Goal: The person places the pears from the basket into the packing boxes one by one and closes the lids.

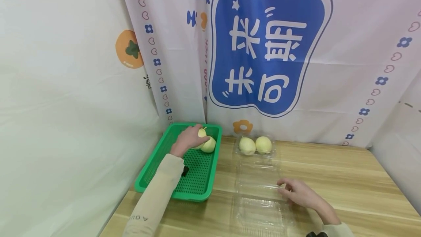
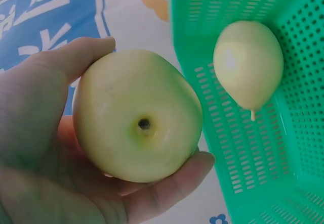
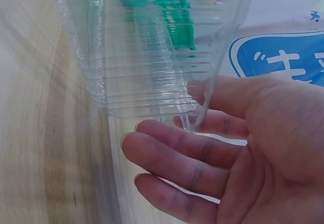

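Observation:
In the left wrist view, my left hand [image 1: 190,140] grips a pale yellow pear [image 2: 136,115], thumb on one side and fingers round the other. Beside it, a second pear [image 2: 248,64] with its stem showing lies in the green basket [image 1: 213,178]. In the head view the held pear is partly hidden by the hand, over the basket's far right corner. My right hand [image 1: 297,193] is at the right edge of a clear plastic box [image 3: 147,67], pinching its rim between thumb and index finger. The other fingers are loosely bent below the rim.
Behind the clear box, another clear container [image 1: 254,154] with two pears [image 1: 247,145] stands near the back curtain [image 1: 345,83]. The wooden table [image 1: 329,171] extends to the right. A white cloth wall [image 1: 65,120] borders the left side, close to the basket.

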Action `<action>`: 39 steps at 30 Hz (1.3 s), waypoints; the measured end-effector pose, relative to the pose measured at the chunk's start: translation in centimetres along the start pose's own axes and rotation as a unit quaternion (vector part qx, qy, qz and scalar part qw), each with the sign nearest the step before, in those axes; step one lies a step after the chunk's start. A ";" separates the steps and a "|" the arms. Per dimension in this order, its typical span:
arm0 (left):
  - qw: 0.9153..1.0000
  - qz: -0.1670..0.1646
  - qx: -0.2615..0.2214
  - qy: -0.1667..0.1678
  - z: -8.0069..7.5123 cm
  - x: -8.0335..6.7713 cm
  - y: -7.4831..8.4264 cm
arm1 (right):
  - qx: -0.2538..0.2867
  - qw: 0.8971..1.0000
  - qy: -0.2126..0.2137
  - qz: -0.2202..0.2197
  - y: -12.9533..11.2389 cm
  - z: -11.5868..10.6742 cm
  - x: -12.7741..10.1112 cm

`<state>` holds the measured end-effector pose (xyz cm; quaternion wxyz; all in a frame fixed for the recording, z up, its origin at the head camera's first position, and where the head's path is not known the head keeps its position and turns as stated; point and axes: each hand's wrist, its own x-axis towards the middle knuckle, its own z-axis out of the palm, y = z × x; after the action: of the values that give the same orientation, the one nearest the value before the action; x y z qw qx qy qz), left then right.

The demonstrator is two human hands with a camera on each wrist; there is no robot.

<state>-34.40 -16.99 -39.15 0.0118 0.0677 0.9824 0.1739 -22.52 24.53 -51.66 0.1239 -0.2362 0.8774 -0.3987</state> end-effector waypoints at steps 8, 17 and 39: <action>1.000 0.019 -0.015 0.008 0.4 -0.2 1.2 | 0.008 1.000 0.002 0.000 0.0 0.1 -0.1; 0.999 0.040 -0.031 0.018 0.8 -1.2 3.4 | 0.008 1.000 -0.001 -0.002 0.0 0.0 -0.2; 0.991 0.096 -0.095 -0.010 2.2 -3.8 6.8 | 0.010 1.000 -0.005 -0.001 -0.3 -0.2 -0.3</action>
<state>-29.61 -10.42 -38.85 0.0112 0.1618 0.9503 0.2658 -22.24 24.63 -51.31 0.1297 -0.2381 0.8725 -0.4064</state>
